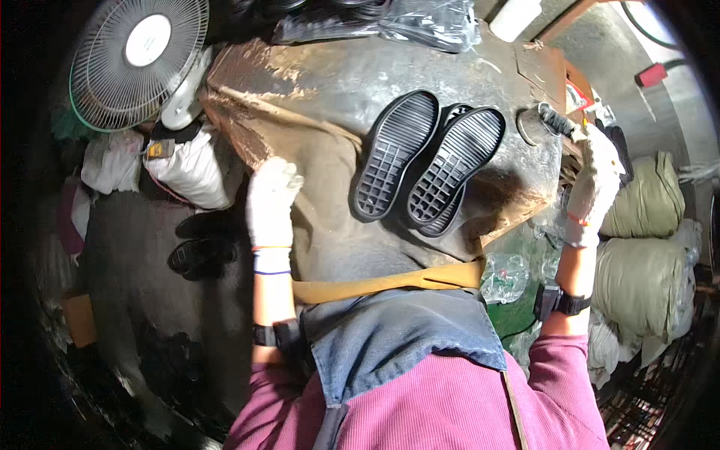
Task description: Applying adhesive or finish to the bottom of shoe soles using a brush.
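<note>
Black rubber shoe soles lie tread up on the worn brown cover over my lap. One sole (396,154) is on the left, and another sole (456,169) leans beside it on top of at least one more, mostly hidden. My left hand (274,191), in a white glove, has its fingers curled in at the cover's left edge; what is in them, if anything, does not show. At the right, my gloved right hand (598,176) is closed at the end of a curved metal tool with a dark wrapped handle (556,120). The tool's rounded end is over the cover.
A fan (142,52) stands at the far left above white sacks (191,169). Black plastic wrapping (427,26) lies at the back edge. Pale green bundles (641,281) are stacked on the right, past my right arm. Dark footwear (199,255) is on the floor at left.
</note>
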`<state>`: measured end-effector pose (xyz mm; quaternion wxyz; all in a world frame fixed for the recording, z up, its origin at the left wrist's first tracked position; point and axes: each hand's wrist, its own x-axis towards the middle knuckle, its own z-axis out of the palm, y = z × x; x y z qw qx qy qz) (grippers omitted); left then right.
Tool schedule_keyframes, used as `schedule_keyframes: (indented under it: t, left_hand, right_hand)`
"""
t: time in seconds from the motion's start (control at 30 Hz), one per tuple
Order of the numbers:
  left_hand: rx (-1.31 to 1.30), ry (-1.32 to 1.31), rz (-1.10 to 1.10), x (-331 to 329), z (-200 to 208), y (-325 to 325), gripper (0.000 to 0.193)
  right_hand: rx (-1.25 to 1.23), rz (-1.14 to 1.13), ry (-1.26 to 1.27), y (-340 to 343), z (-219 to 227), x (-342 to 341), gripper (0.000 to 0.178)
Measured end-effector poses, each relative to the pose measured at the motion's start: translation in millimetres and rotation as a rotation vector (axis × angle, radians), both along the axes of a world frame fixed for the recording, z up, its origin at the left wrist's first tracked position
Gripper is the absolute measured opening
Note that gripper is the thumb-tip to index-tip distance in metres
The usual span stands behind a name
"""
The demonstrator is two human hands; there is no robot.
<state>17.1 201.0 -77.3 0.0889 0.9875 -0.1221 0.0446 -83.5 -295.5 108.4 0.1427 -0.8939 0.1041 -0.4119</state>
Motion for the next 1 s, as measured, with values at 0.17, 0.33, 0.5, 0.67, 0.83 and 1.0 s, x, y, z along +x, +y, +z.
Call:
schedule_keyframes:
  t: [0.17, 0.33, 0.5, 0.67, 0.83, 1.0]
  left_hand:
    - [-0.318, -0.154, -0.188, -9.5, 29.3, -123.3, 0.052]
    - [-0.122, -0.143, -0.048, -7.4, 6.6, -151.2, 0.056]
    - [-0.426, -0.269, -0.034, 3.8, -4.3, -135.4, 0.034]
    - [-1.427, 0.34, 0.096, 20.8, 38.3, -136.1, 0.046]
    - [-1.854, 1.0, 0.032, 17.5, 109.3, -124.2, 0.044]
    - [-2.245, 1.373, -0.258, 2.1, 153.7, -170.4, 0.058]
  right_hand:
    - [-0.541, -0.158, 0.099, -118.3, -30.4, 22.5, 0.028]
    - [0.047, -0.18, 0.153, -116.6, -51.1, 55.0, 0.023]
    - [-0.14, -0.1, 0.268, -111.7, -71.9, 69.0, 0.022]
    - [-0.588, -0.197, 0.341, -151.3, -125.8, 81.8, 0.017]
    - [-0.07, -0.08, 0.154, -158.1, -118.8, 78.9, 0.027]
    - [0.909, 0.091, -0.403, -195.4, -132.5, 54.6, 0.026]
